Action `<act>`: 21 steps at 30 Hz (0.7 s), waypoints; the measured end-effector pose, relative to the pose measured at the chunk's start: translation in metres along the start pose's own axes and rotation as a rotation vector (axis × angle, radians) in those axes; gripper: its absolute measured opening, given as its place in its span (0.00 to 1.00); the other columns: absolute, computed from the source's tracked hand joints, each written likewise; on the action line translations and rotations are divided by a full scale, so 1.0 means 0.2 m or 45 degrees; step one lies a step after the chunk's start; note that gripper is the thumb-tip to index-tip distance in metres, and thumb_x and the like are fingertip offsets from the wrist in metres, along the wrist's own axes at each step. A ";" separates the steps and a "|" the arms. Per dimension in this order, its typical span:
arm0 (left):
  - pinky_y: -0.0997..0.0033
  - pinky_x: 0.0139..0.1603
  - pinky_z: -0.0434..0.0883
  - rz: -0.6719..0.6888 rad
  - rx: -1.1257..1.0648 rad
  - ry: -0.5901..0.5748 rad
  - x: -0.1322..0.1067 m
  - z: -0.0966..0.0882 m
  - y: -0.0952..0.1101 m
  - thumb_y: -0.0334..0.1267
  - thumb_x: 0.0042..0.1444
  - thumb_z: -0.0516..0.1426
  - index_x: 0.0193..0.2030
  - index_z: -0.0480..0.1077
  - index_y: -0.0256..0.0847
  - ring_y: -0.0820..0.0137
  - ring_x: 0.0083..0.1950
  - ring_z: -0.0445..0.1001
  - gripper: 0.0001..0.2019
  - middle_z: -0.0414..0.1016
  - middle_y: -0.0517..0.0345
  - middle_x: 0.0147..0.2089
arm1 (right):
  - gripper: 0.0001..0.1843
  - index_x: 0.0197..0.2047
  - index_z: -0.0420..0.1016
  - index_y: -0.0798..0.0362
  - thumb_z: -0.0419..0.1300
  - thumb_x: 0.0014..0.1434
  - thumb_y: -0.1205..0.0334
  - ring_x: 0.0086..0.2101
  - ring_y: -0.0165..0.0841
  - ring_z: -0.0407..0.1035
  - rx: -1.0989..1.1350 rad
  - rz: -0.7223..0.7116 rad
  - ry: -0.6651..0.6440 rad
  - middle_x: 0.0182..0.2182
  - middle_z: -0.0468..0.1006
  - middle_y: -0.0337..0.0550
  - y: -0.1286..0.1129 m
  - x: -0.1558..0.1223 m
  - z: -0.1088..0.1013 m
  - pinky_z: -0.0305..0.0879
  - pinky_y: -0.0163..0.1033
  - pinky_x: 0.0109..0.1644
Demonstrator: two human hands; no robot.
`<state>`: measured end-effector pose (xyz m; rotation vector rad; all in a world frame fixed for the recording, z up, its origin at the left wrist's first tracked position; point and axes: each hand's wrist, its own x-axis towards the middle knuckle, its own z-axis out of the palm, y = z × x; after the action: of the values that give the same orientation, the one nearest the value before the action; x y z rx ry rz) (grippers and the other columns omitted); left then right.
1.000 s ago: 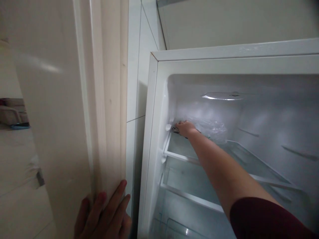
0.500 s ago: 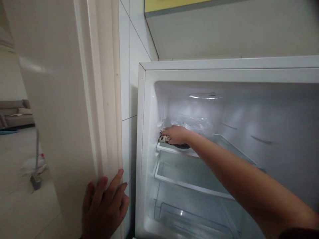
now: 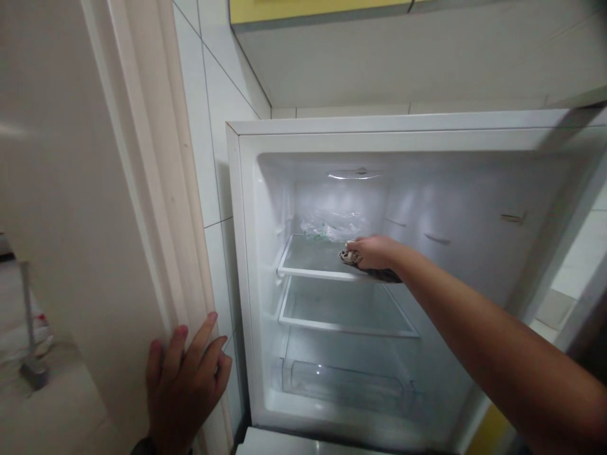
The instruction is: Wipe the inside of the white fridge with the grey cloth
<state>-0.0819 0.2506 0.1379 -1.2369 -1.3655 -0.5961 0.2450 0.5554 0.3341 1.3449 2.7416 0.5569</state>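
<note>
My right hand (image 3: 377,251) reaches into the fridge (image 3: 244,265) and grips a bunched patterned cloth (image 3: 349,256), pressed against the top glass shelf (image 3: 308,256) near its front edge. A dark part of the cloth hangs out under the palm. Behind the hand, a crumpled clear plastic bag (image 3: 332,226) lies at the back of that shelf. My left hand (image 3: 187,379) rests flat with fingers spread on the pale door frame (image 3: 175,253), left of the fridge.
Below are a second glass shelf (image 3: 341,306) and a clear drawer (image 3: 341,382). A yellow-edged cabinet (image 3: 322,9) hangs above the fridge. White wall tiles (image 3: 208,158) fill the gap beside the door frame. A broom (image 3: 33,373) stands on the floor at far left.
My right hand has slid the cloth from the shelf's left front corner toward the right. The view has shifted right, showing more of the fridge. My left hand stays on the door frame.
</note>
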 end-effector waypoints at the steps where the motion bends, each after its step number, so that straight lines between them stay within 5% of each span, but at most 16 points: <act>1: 0.37 0.78 0.47 0.006 0.005 0.008 0.00 0.00 0.00 0.37 0.55 0.66 0.44 0.77 0.45 0.50 0.80 0.44 0.10 0.78 0.56 0.61 | 0.28 0.58 0.76 0.42 0.63 0.52 0.57 0.47 0.50 0.75 0.017 0.081 -0.047 0.53 0.80 0.52 0.06 -0.01 0.01 0.68 0.49 0.45; 6: 0.37 0.78 0.46 0.047 0.000 0.036 -0.01 0.01 -0.02 0.38 0.54 0.67 0.44 0.77 0.45 0.48 0.80 0.45 0.10 0.77 0.54 0.63 | 0.34 0.64 0.72 0.44 0.64 0.53 0.51 0.49 0.53 0.75 0.051 0.369 -0.189 0.58 0.78 0.58 0.26 -0.03 0.08 0.69 0.52 0.47; 9: 0.36 0.78 0.47 0.037 -0.014 -0.006 -0.02 0.00 -0.03 0.38 0.54 0.67 0.45 0.78 0.44 0.46 0.79 0.45 0.12 0.76 0.51 0.64 | 0.39 0.68 0.68 0.42 0.64 0.52 0.51 0.53 0.53 0.74 0.066 0.408 -0.201 0.62 0.75 0.54 0.32 0.00 0.12 0.70 0.52 0.50; 14: 0.34 0.76 0.51 0.095 0.003 -0.006 -0.05 0.03 -0.05 0.40 0.52 0.67 0.45 0.78 0.45 0.40 0.77 0.51 0.13 0.75 0.56 0.66 | 0.31 0.61 0.74 0.41 0.62 0.54 0.49 0.51 0.54 0.75 0.061 0.459 -0.147 0.58 0.77 0.54 0.38 0.02 0.16 0.70 0.53 0.48; 21: 0.27 0.73 0.52 -0.107 -0.181 -0.078 -0.13 0.09 -0.04 0.40 0.51 0.67 0.46 0.78 0.50 0.37 0.74 0.55 0.14 0.73 0.62 0.67 | 0.29 0.61 0.74 0.42 0.59 0.57 0.47 0.53 0.50 0.73 0.053 0.485 -0.070 0.59 0.75 0.54 0.48 0.10 0.21 0.69 0.49 0.51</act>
<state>-0.1001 0.2556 0.1127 -1.3258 -1.4521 -0.7294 0.3135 0.6371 0.3283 1.8772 2.4760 0.4700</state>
